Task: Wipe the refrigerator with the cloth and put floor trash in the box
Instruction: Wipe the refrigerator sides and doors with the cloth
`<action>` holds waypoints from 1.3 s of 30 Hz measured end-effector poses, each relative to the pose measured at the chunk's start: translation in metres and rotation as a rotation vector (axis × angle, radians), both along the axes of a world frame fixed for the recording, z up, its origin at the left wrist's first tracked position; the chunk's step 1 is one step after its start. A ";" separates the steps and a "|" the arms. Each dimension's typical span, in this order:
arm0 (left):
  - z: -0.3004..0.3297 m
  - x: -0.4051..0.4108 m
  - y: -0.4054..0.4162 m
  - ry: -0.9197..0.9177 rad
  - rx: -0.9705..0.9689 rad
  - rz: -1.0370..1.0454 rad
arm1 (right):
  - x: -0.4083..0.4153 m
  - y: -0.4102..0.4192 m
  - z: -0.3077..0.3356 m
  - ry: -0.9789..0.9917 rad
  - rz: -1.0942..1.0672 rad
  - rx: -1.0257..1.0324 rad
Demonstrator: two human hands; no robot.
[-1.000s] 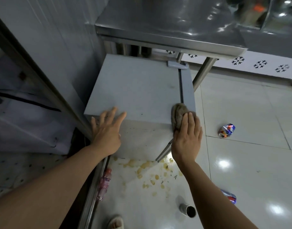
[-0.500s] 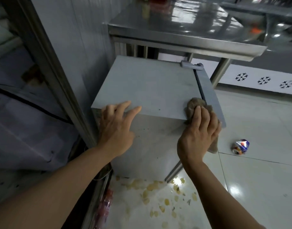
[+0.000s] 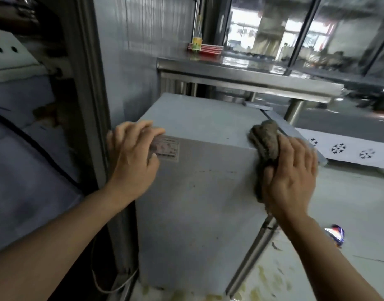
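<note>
While the left hand [image 3: 132, 161] lies flat, fingers relaxed, over the refrigerator [image 3: 199, 192] top's near left edge, the right hand [image 3: 293, 177] presses the brown cloth [image 3: 263, 142] against its near right corner. Crumpled wrapper [image 3: 335, 234]: on the floor [image 3: 349, 203], right.

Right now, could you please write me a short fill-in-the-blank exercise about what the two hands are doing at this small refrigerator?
1. The right hand presses a brown ____ against the refrigerator.
2. The left hand rests on the refrigerator's top edge, partly covering a ____.
3. A crumpled wrapper lies on the ____ at the right.

Missing words: cloth; label; floor
</note>
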State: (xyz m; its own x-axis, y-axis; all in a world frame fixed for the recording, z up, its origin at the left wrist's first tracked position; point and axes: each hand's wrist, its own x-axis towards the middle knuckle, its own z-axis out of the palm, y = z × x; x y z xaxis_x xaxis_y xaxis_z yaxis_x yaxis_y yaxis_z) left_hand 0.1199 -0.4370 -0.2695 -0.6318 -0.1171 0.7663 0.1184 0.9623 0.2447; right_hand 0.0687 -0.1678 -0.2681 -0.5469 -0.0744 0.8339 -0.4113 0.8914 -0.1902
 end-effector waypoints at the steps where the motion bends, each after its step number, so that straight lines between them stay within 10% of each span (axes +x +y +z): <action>1: -0.005 -0.001 -0.004 0.035 0.024 -0.006 | -0.002 -0.003 -0.002 0.028 0.004 -0.032; 18: -0.052 -0.001 -0.041 0.280 0.698 -0.336 | 0.008 -0.189 -0.009 0.213 0.258 0.198; 39: -0.095 0.043 -0.042 0.063 0.536 -0.152 | 0.004 -0.162 -0.130 0.375 0.342 1.150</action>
State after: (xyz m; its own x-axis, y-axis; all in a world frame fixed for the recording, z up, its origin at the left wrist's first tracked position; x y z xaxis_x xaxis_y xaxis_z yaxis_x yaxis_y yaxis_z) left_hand 0.1628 -0.4795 -0.3642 -0.6273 -0.4119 0.6610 0.2763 0.6758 0.6833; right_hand 0.0727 -0.3294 -0.3985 -0.0999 -0.9511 0.2922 -0.5138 0.3008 0.8034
